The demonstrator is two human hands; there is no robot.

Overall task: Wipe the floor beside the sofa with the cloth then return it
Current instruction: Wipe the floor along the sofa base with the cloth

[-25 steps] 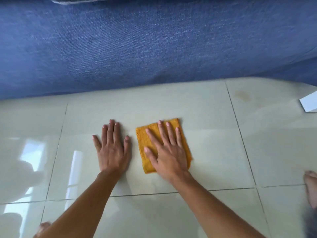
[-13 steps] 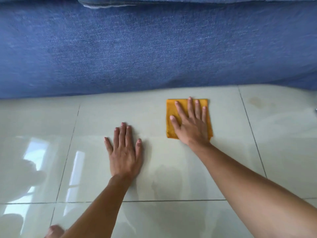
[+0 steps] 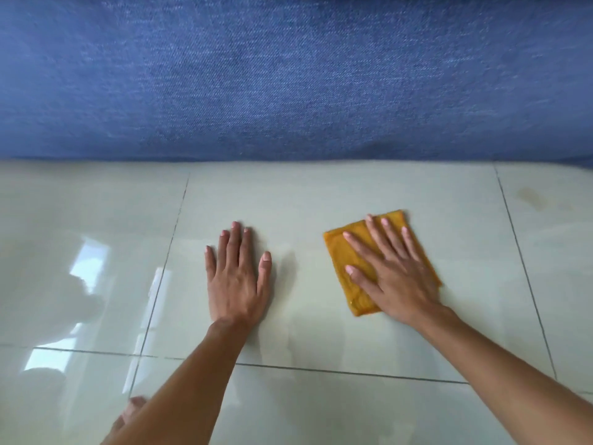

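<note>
A folded orange cloth point(image 3: 345, 255) lies flat on the glossy pale floor tiles point(image 3: 288, 194), a short way in front of the blue sofa point(image 3: 288, 75). My right hand point(image 3: 396, 274) presses down on the cloth with its fingers spread, covering most of it. To the left of the cloth, my left hand point(image 3: 237, 277) rests palm-down on the bare tile with its fingers apart and nothing in it. About a hand's width of tile separates the two hands.
The sofa's fabric front fills the whole upper half of the view and meets the floor along a straight line. A faint brownish mark point(image 3: 529, 197) shows on the tile at the far right. Part of my leg or foot point(image 3: 128, 412) is at the bottom left.
My right hand first pushed the cloth away towards the sofa and to the right, then drew it back from the sofa. My left hand has stayed flat on the same tile.
</note>
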